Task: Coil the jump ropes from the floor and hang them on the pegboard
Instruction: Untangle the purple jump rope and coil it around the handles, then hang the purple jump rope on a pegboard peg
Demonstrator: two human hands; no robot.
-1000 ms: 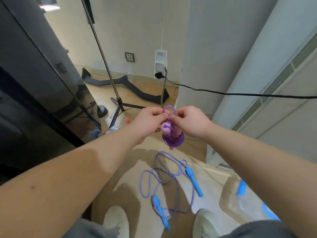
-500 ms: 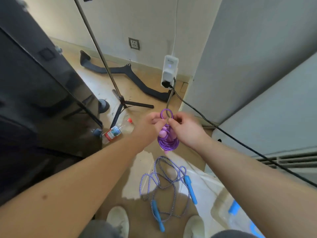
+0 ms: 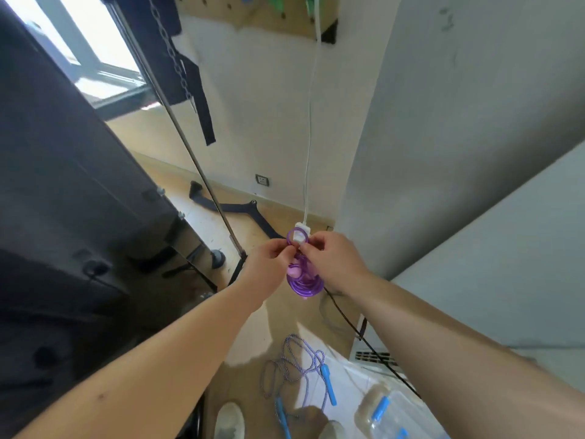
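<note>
Purple jump rope — coiled, pinched by left hand and right hand. Pegboard came into view — hanging likely next.

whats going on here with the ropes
A person is holding a coiled purple jump rope up in front of them. The left hand and right hand both pinch it near its small top loop. A second rope with blue handles lies loose on the floor by their feet, not yet coiled. The pegboard is on the wall above.
</note>
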